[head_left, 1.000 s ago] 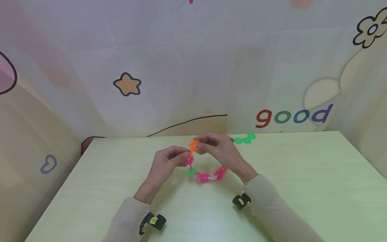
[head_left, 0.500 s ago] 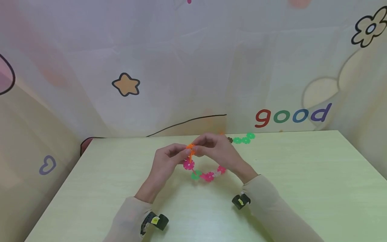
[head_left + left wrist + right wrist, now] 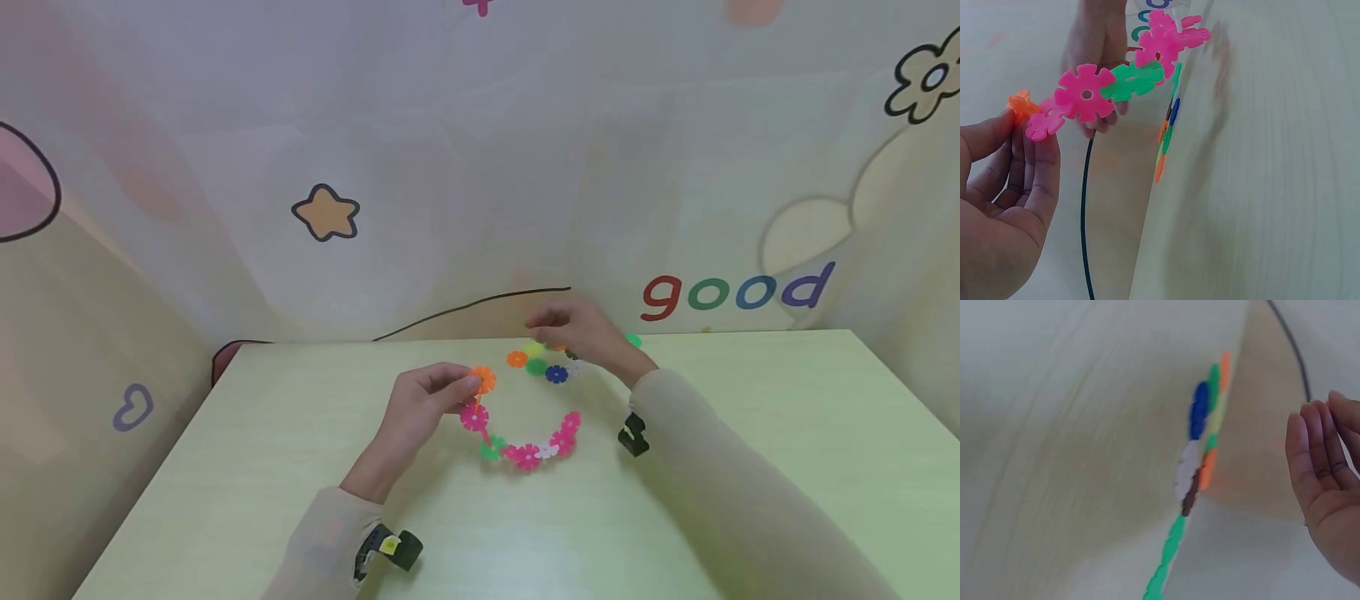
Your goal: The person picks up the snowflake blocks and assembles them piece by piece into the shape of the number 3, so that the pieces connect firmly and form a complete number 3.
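My left hand (image 3: 420, 408) pinches an orange flower-shaped snowflake disc (image 3: 486, 379) between thumb and fingers. This disc ends a curved chain of interlocked plastic discs, with a pink one (image 3: 474, 417), a green one (image 3: 492, 448), a white one (image 3: 547, 450) and more pink ones. The chain hangs in the air in the left wrist view, its pink far end (image 3: 1160, 47) free. My right hand (image 3: 581, 329) hovers over the table's back edge with nothing in it, its fingers loosely extended in the right wrist view. Loose discs lie just below it, partly hidden in the head view.
Along the table's back edge lie a blue disc (image 3: 557, 374), a green disc (image 3: 536, 367), an orange disc (image 3: 517, 359), and white, brown and yellow ones. A printed cloth (image 3: 450, 208) hangs behind the pale table (image 3: 712, 467).
My right hand has let go of the orange disc and moved back and right, over the loose discs. My left hand keeps its hold; the chain's orange end has come into plain view.
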The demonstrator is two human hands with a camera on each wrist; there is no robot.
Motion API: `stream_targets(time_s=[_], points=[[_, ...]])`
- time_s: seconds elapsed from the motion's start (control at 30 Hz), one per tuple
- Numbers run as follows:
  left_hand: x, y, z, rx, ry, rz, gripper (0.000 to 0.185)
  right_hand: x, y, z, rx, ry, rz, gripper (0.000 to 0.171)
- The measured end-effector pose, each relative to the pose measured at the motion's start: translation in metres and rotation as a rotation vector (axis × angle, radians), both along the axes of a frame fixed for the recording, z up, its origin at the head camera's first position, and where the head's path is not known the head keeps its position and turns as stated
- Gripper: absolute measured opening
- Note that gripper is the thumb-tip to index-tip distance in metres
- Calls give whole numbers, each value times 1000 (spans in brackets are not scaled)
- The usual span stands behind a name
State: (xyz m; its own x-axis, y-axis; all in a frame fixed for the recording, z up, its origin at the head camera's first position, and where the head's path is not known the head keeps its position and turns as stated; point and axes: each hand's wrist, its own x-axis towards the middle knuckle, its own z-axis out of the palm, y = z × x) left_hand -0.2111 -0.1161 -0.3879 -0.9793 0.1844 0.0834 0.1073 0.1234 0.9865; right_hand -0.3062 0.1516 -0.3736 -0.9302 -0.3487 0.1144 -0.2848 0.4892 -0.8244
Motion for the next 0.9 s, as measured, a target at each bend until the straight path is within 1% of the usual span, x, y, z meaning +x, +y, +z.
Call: stream_targets(time_s=[0.1, 0.17, 0.23, 0.4, 0.47, 0.57, 0.77, 0.9], points=[[-1, -1, 0, 6, -2, -1, 19, -15, -5, -10, 100, -19, 27, 23], [-1, -2, -1, 7, -4, 1, 20, -22, -9, -16, 155, -29, 46, 23], [-2, -2, -2, 11, -4, 2, 20, -28, -14, -21, 204, -20, 68, 22], [-2, -3, -1, 22, -5, -1, 20, -34, -23, -28, 329, 10, 110, 26], [-1, -3, 0, 23, -4, -4, 20, -35, -26, -28, 377, 20, 124, 28], [-1, -3, 1, 27, -1, -5, 20, -36, -29, -28, 428, 23, 129, 26], [-2, -3, 0, 27, -4, -5, 19, -31, -33, -23, 424, -2, 103, 23], [-1, -4, 0, 27, 2, -3, 18, -25, -33, -19, 388, 39, 116, 16]])
